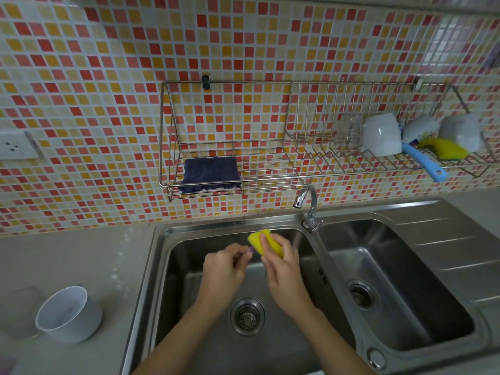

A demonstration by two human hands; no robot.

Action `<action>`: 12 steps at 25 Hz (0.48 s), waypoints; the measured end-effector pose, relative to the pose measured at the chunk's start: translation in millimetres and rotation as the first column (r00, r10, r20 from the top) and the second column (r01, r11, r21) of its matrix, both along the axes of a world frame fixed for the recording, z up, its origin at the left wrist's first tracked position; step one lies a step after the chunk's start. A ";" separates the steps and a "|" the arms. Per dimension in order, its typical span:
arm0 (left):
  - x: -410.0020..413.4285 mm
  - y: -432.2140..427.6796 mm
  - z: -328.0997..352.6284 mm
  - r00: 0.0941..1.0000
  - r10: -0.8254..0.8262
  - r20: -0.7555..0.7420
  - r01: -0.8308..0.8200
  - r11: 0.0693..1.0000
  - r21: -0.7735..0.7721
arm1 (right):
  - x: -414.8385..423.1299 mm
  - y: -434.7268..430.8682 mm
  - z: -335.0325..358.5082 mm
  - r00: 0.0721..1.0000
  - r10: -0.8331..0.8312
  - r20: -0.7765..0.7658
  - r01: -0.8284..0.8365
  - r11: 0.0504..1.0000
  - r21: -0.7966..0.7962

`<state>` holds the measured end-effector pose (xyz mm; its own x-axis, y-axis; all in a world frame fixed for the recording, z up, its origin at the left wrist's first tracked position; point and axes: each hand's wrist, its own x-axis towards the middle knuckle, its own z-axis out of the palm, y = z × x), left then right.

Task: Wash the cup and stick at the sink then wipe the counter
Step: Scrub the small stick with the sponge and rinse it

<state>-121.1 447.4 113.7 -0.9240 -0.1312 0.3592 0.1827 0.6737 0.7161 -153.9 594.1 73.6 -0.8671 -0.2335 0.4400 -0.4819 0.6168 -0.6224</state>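
Note:
Over the left sink basin (189, 266), my right hand (281, 269) grips a yellow sponge (260, 239). My left hand (226, 269) is closed around a thin purple stick (250, 250); only its tip shows between the fingers, touching the sponge. A white cup (67, 315) stands tilted on the grey counter (81, 261) to the left of the sink. A dark blue cloth (209, 174) lies in the wire wall rack (162, 131) above.
The tap (307, 201) stands between the two basins, spout turned left. The right basin (392, 280) has a drain and a draining board beside it. On the rack's right side sit white cups (380, 135), a clear glass, a blue-handled brush (424, 163) and another yellow sponge (446, 148). A wall socket (13, 144) is at left.

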 end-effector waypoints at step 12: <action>-1.3 1.2 -11.5 0.992 0.072 0.108 -0.085 0.989 0.123 | 8.4 -4.9 -16.4 0.999 -0.002 0.044 0.001 1.000 0.009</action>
<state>-122.5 448.6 102.2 -0.9402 -0.2431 0.2386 0.0539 0.5854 0.8089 -145.5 589.2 57.2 -0.8860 -0.2361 0.3990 -0.4531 0.6233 -0.6373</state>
